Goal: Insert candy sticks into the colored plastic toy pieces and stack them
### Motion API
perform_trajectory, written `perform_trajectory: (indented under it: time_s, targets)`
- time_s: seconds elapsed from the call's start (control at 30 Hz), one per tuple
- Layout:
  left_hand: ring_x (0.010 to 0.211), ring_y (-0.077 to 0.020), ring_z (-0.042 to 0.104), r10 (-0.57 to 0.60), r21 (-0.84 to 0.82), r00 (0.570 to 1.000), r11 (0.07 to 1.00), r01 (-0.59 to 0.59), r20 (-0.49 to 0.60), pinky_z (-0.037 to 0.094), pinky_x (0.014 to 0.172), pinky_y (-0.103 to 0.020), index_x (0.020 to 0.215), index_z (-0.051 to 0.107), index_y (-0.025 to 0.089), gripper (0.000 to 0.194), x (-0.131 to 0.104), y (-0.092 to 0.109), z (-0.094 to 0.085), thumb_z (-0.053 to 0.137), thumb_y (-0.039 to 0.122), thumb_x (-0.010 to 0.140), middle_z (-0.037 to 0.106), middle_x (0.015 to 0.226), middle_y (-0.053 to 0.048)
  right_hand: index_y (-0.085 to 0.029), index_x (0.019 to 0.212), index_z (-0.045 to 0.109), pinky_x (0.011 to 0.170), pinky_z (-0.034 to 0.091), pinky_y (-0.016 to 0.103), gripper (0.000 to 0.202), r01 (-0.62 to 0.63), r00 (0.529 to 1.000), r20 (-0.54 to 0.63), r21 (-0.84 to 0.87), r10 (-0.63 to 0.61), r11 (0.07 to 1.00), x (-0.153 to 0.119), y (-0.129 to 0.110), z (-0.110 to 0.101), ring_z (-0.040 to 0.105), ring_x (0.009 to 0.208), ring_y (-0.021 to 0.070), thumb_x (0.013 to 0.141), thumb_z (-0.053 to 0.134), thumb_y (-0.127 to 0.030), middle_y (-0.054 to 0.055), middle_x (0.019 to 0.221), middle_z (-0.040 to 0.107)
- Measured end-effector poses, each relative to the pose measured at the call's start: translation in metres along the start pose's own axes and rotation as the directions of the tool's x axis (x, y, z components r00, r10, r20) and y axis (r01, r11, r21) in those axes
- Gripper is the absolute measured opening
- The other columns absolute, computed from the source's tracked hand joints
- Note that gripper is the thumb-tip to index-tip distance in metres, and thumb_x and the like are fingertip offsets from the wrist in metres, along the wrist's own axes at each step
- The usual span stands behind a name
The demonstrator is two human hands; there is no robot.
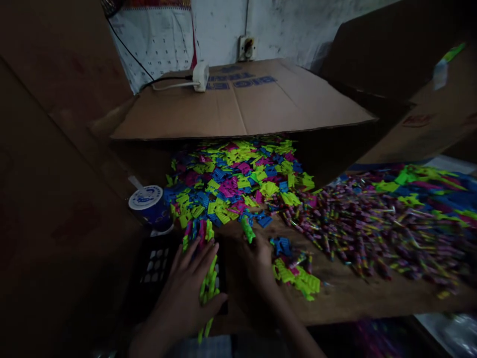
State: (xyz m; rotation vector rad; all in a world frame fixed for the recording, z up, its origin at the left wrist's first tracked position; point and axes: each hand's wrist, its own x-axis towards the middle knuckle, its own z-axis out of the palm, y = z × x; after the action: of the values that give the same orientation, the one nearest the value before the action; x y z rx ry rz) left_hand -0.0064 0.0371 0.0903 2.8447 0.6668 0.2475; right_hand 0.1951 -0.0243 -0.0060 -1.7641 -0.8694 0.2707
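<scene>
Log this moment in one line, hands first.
left hand: spread over plastic pieces | right hand: at green piece, grip unclear | beyond: colourful heap

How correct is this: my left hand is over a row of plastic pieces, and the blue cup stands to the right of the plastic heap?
The side is wrong: in the head view, the blue cup stands to the left of the plastic heap. The left hand is indeed over a row of plastic pieces.
</scene>
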Motion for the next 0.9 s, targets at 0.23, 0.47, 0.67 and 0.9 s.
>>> perform_trajectory:
  time_s: [0.23, 0.47, 0.67, 0.9]
  targets:
    - [0.137, -0.0336, 0.022, -0.026, -0.017, 0.999, 0.999, 0.027, 0.026, 0.029, 0.106, -0.059, 0.142, 0.028, 0.022, 0.075, 0.002, 0.002, 0.001, 0.058, 0.042, 0.077, 0.03, 0.148, -0.006, -0.016, 0.068, 0.065, 0.057, 0.049, 0.026, 0.021, 0.028, 0.982, 0.187, 0.047, -0.036, 0.998, 0.022, 0.003, 0.053, 0.062, 0.06, 0.0184, 0.075, 0.055, -0.033, 0.004, 0.063, 0.069]
    - [0.136, -0.0335, 0.026, -0.028, -0.062, 0.999, 0.998, 0.026, -0.027, 0.029, 0.107, -0.057, 0.141, 0.03, 0.021, 0.076, 0.002, 0.001, 0.005, 0.06, 0.043, 0.075, 0.035, 0.146, -0.008, -0.018, 0.073, 0.07, 0.069, 0.05, 0.03, 0.012, 0.106, 0.939, 0.331, -0.015, -0.095, 0.994, 0.036, 0.002, 0.039, 0.067, 0.073, 0.0214, 0.072, 0.06, -0.022, 0.006, 0.08, 0.074]
    - [0.136, -0.0332, 0.025, -0.024, -0.048, 0.999, 0.999, 0.023, -0.023, 0.03, 0.107, -0.055, 0.143, 0.026, 0.021, 0.078, 0.002, 0.0, 0.007, 0.057, 0.048, 0.076, 0.033, 0.148, -0.007, -0.016, 0.074, 0.07, 0.061, 0.049, 0.026, 0.01, 0.131, 0.91, 0.407, -0.099, -0.08, 0.986, 0.04, 0.004, 0.041, 0.065, 0.067, 0.0187, 0.073, 0.061, -0.021, 0.004, 0.073, 0.073]
    - [0.137, -0.0321, 0.023, -0.047, -0.035, 0.999, 0.998, 0.047, 0.021, 0.025, 0.109, -0.057, 0.143, 0.025, 0.022, 0.076, 0.002, 0.0, 0.006, 0.054, 0.049, 0.079, 0.03, 0.149, -0.005, -0.014, 0.072, 0.07, 0.063, 0.045, 0.024, 0.014, 0.192, 0.861, 0.507, -0.248, -0.042, 0.95, 0.041, -0.007, 0.045, 0.065, 0.067, 0.0189, 0.072, 0.057, -0.008, 0.01, 0.076, 0.073]
